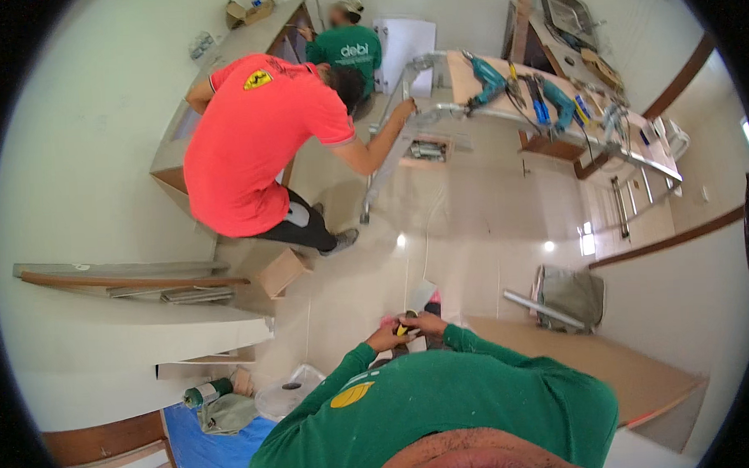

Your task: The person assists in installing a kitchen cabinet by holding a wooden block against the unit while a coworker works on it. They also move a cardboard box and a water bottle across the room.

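Observation:
Close in front of my body, both hands are brought together around a small tool with a yellow and black handle and a flat, pale, widening blade, which looks like a putty knife (421, 297). My left hand (385, 339) is closed at the yellow part of its handle. Fingers of my right hand (431, 324) are closed against the same handle from the other side. Green sleeves cover both my forearms. Small pink patches show beside the hands; what they belong to is too small to tell.
A co-worker in red (256, 139) grips a metal folding platform (461, 111) bearing drills (489, 80). Another co-worker in green (347, 52) crouches by a cabinet. A cardboard box (283, 272), a bag (570, 297) and a blue sheet (204, 446) lie around me.

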Demonstrator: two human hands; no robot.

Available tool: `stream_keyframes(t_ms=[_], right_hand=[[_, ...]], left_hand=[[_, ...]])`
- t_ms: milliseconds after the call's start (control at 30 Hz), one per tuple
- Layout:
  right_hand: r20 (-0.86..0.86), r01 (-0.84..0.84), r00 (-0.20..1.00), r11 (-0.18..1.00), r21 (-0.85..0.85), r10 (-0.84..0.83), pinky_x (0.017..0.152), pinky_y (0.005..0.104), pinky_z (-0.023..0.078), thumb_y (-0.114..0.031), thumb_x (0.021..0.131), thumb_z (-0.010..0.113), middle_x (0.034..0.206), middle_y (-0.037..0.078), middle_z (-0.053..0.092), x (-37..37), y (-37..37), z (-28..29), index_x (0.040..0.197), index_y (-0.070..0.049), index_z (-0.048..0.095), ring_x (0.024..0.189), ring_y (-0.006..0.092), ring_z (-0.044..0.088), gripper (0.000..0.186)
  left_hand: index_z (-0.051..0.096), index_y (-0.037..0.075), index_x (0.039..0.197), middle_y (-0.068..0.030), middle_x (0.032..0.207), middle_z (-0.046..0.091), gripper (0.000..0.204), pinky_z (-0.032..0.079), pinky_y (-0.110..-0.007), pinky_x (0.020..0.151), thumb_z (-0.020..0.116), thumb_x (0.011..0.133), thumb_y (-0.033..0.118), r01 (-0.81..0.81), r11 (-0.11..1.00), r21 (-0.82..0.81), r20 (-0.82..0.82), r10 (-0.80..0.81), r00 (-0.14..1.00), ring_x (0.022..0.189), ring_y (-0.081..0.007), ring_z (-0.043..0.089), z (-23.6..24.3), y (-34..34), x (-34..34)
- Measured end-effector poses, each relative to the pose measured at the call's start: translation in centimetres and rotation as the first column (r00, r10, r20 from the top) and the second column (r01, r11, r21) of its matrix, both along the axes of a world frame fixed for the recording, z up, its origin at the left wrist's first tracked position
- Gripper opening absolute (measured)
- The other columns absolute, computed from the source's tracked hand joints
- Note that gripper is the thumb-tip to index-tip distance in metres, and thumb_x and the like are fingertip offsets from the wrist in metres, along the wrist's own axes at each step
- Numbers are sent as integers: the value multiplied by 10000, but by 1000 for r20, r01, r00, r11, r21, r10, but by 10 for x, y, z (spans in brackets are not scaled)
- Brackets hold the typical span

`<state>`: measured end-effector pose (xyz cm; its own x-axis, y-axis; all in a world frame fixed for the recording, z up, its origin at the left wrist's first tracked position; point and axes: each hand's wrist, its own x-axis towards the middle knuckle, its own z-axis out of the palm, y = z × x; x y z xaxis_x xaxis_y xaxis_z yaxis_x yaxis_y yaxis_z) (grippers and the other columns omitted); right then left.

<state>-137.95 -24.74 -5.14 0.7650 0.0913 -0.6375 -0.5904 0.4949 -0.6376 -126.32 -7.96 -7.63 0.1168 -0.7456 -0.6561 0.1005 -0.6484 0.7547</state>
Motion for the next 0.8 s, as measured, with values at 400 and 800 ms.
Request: stream_keyframes(t_ms=[400, 800], right_hand=[[116, 789, 597, 555, -263, -794, 529, 397, 545, -258, 964, 612, 690, 105, 640, -23, -326, -2, 993, -28, 589, 548, 226, 642, 233], [553, 579, 460, -237, -780, -695, 850, 388, 503, -198, 892, 688, 1011, 142, 682, -87, -583, 92, 1144, -8, 644, 925, 273, 647, 319]], left_hand=[[683, 10, 994, -39, 832, 682, 180, 483, -280, 682, 672, 945, 183, -353, 915, -196, 188, 389, 902, 748, -124, 613, 31, -215, 106], [680, -25, 1044, -59, 911, 690, 274, 519, -264, 762, 691, 973, 239, -310, 613, -727, 220, 635, 740, 837, -126, 638, 138, -496, 254]])
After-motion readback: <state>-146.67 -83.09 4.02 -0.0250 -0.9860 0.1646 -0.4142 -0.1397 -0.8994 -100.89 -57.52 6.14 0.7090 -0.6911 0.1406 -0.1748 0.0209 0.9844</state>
